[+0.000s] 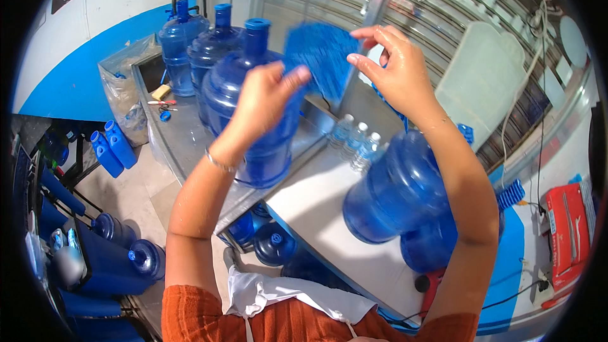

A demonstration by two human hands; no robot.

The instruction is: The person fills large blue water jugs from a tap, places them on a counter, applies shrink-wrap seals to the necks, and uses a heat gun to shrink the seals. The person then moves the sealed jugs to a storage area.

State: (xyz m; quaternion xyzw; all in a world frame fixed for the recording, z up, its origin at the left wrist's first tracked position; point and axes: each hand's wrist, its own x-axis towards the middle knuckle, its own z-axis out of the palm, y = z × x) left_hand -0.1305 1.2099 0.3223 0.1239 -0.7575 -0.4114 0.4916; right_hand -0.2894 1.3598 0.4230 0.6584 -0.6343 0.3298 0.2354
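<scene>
A crinkled blue plastic sheet [320, 52], blurred, is raised between my two hands above the counter. My left hand [263, 97] is at its lower left side, thumb laid along the edge. At the opposite edge is my right hand [396, 64], thumb and forefinger slightly parted; whether they pinch the sheet is unclear. Both hands look wet. Behind my left hand a large blue water jug [256, 152] with a blue cap stands upright on the metal counter [183, 137]. Under my right forearm, another large blue jug [394, 190] sits tilted on the white counter [308, 185].
Two more jugs [178, 52] [216, 38] line the metal counter near a yellow sponge [161, 91] and scissors [166, 107]. Several small clear bottles [355, 137] stand on the white counter. A red heat gun [431, 289] lies beside my right arm. Jugs [147, 259] occupy the floor.
</scene>
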